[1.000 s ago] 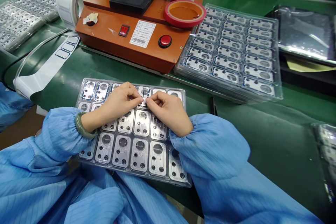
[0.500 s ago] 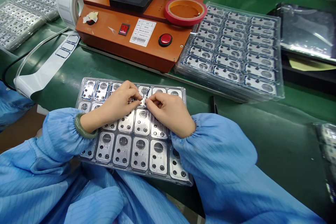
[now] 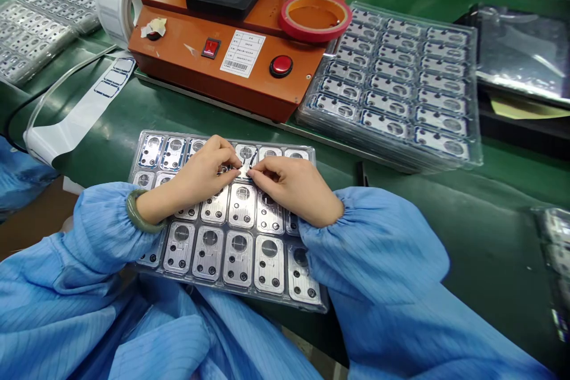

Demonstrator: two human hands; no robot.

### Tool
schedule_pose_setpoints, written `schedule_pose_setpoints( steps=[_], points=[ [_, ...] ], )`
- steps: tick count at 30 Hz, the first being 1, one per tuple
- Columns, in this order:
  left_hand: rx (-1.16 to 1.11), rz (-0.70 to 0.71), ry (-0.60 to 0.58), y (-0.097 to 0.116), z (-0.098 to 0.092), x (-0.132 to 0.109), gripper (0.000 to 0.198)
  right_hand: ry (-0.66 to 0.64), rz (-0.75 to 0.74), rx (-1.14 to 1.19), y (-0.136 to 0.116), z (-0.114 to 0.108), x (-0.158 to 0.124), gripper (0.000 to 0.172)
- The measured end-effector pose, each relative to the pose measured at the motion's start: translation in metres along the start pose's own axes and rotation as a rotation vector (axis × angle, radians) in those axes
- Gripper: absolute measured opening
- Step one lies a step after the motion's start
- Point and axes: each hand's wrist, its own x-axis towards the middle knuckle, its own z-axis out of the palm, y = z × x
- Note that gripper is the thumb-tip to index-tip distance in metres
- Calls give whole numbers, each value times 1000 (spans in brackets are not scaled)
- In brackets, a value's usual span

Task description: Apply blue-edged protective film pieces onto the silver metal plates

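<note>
A clear plastic tray (image 3: 321,303) lies at the table's front edge, filled with rows of silver metal plates with round black rings. Over one plate (image 3: 246,154) in its back row, my left hand (image 3: 202,169) and my right hand (image 3: 296,184) meet with closed fingertips. Between them shows a thin dark strip (image 3: 254,158), its end at my right fingertips. What my left fingertips pinch is too small to make out. Blue frames surround the plates at the tray's back left.
An orange machine (image 3: 214,77) with red buttons and a red tape roll (image 3: 315,19) stands behind. Stacked trays (image 3: 392,83) sit back right, more trays (image 3: 35,35) back left. A label roll (image 3: 116,0) and cables are left. A person's blue sleeve (image 3: 22,178) shows at the left edge.
My right wrist and sleeve have shifted slightly right, and the dark strip slants more toward my right fingertips. My left hand is nearly still.
</note>
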Motion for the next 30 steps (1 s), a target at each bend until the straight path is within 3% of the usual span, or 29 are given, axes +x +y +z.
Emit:
schedule_pose_setpoints(
  steps=[8, 18, 25, 30],
  points=[
    [20, -11, 17, 0, 1, -2, 5, -8, -58, -132, 3, 5, -1, 14],
    [40, -10, 0, -1, 1, -3, 8, 38, 16, -104, 0, 9, -2, 11],
    [-57, 52, 134, -3, 1, -5, 12, 258, 47, 297, 2, 11, -5, 10],
    [-88, 170, 265, -6, -1, -4, 16, 297, 113, 658, 1, 18, -5, 12]
  ],
)
